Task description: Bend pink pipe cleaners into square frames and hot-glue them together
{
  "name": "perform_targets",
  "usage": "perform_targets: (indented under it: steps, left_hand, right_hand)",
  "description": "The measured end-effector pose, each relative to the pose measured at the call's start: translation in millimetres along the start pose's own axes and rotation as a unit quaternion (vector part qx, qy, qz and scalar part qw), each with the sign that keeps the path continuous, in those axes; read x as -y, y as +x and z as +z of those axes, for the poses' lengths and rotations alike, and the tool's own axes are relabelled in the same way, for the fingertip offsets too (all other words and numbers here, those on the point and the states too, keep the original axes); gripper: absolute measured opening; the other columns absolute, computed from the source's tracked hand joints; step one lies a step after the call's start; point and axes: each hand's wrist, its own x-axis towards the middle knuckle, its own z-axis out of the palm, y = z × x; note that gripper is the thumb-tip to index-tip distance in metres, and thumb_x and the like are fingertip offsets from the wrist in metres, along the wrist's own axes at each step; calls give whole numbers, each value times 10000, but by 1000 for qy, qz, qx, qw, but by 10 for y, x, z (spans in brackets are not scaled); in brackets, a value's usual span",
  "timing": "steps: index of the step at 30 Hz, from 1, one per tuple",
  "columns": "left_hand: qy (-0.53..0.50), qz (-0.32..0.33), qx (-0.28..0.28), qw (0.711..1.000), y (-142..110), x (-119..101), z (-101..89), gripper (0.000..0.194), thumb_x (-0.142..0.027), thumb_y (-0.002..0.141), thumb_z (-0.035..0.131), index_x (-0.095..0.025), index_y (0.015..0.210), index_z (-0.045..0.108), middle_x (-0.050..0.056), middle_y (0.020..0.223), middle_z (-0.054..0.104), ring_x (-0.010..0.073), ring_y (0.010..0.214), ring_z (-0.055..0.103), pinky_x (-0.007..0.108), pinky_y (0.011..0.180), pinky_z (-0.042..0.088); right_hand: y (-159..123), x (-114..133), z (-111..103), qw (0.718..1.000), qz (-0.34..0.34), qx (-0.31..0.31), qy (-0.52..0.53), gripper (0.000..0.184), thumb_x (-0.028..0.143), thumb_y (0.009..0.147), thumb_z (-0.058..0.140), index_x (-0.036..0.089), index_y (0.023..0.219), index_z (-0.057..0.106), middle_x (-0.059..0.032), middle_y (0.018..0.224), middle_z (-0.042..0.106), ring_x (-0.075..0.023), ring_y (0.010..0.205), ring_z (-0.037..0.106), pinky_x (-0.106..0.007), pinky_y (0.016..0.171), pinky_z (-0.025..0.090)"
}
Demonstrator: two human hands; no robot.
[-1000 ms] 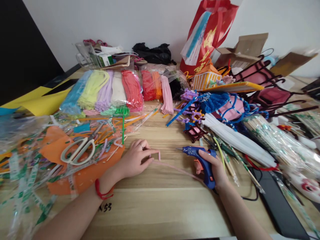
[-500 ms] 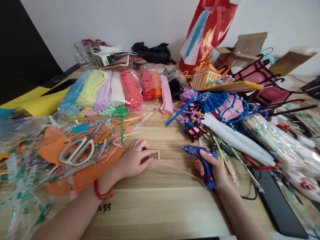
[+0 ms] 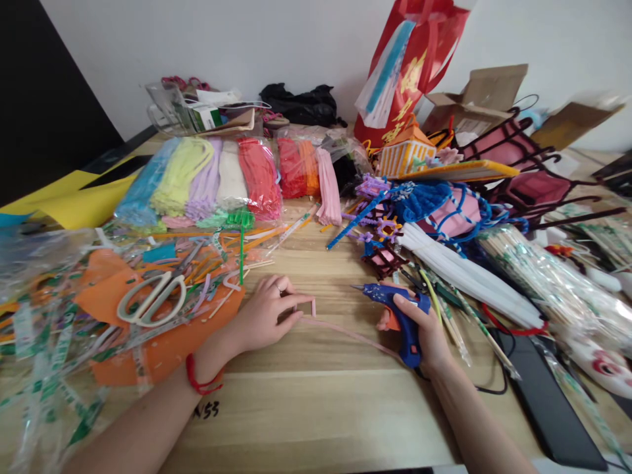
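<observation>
Landmark: the blue glue gun [image 3: 409, 322]. Right hand [image 3: 428, 339] has it by the handle, grip closed around it, fingers at the orange trigger, thumb along the top. Nozzle points left, toward the left hand [image 3: 266, 316], with a gap between. Left hand sits left of the glue gun, grip narrow, thumb and index finger pinching the pink pipe cleaner [image 3: 348, 331]. Pipe cleaner has a squared bend at the fingertips, short upright leg just right of them; long tail slants right, down to the glue gun's handle. Can't tell if the tail touches the handle. Nozzle is apart from the bend. All of this is over the bare middle of the wooden table [image 3: 316, 408]. Well left of the glue gun: white-handled scissors [image 3: 152, 299] on orange sheets [image 3: 168, 352] and scraps. Beyond it, to the left: bagged pipe cleaner bundles [image 3: 187, 174] in several colors. Beyond it, slightly right: blue fuzzy pieces [image 3: 424, 204], red bag [image 3: 415, 76] farther back. Right of it: white pipe cleaner bundle [image 3: 469, 278], wrapped sticks [image 3: 538, 280], flat black slab [image 3: 553, 401].
</observation>
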Motion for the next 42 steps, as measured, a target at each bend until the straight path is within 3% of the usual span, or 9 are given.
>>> perform_targets:
  steps: [3, 7, 10, 14, 20, 42]
  left_hand:
    - [0, -1, 1, 1000, -5, 0, 0, 316, -286, 890, 486, -316, 1182, 605, 48, 951, 488, 211, 982, 456, 407, 912, 374]
    - [-1, 2, -2, 1000, -12, 0, 2, 315, -291, 893, 483, -315, 1183, 604, 47, 954, 490, 211, 985, 456, 407, 913, 373]
    - [1, 3, -4, 1000, -13, 3, 6, 311, -297, 896, 476, -315, 1178, 606, 46, 950, 488, 210, 979, 456, 405, 908, 375]
    - [3, 5, -6, 1000, -13, 5, 10, 309, -296, 893, 482, -316, 1175, 607, 46, 947, 489, 209, 974, 454, 405, 904, 377]
    - [-2, 7, -12, 1000, -9, 0, 8, 307, -284, 888, 487, -312, 1165, 616, 46, 941, 495, 208, 962, 459, 394, 891, 386]
    - [3, 4, -7, 1000, -5, -8, 1, 307, -292, 891, 483, -317, 1168, 612, 43, 941, 489, 208, 968, 458, 398, 897, 377]
  right_hand:
    - [-3, 13, 9, 1000, 19, 7, 18, 490, 337, 790, 650, 144, 1217, 508, -42, 640, 689, -174, 600, 658, -244, 614, 520]
    - [-16, -21, -2, 999, 27, 7, 15, 523, 347, 785, 645, 140, 1239, 487, -42, 580, 672, -168, 483, 619, -229, 469, 482]
    - [-22, -52, -9, 1000, 16, 6, -4, 442, 366, 787, 627, 131, 1148, 531, -26, 483, 624, -150, 367, 540, -210, 359, 406]
    - [-28, -58, -4, 1000, -2, -11, -8, 307, 376, 777, 630, 142, 963, 560, 8, 411, 556, -110, 312, 455, -184, 322, 337]
    - [-39, -55, -3, 1000, 1, -10, -23, 283, 388, 782, 620, 155, 923, 547, 27, 372, 514, -88, 286, 402, -164, 303, 273]
    - [-47, -83, 4, 1000, 5, 7, -2, 290, 384, 768, 634, 166, 940, 548, 33, 375, 518, -102, 276, 401, -178, 276, 292]
